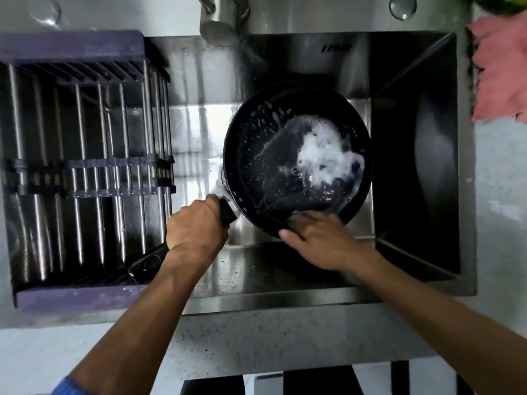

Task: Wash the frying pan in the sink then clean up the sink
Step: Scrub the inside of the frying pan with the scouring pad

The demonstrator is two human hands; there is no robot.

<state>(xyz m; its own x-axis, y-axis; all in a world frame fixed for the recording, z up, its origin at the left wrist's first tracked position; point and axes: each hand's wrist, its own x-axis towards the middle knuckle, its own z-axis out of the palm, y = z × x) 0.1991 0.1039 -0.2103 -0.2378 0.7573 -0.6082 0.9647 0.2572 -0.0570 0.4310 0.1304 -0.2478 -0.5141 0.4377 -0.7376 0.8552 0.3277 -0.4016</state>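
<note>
A black frying pan (273, 155) is held over the steel sink (413, 172), with white foam and water across its inside. My left hand (196, 226) grips the pan's black handle (148, 263), which runs down to the lower left. My right hand (316, 238) lies on the pan's near rim with its fingers reaching over the edge; the fingertips are hidden, and I cannot tell whether they hold anything. The faucet head (218, 29) hangs above the sink's back left.
A purple rack with steel bars (82, 166) covers the sink's left part. A pink cloth (499, 69) lies on the counter at the right. A round steel fitting (402, 5) sits behind the sink. The counter edge (285, 337) runs along the front.
</note>
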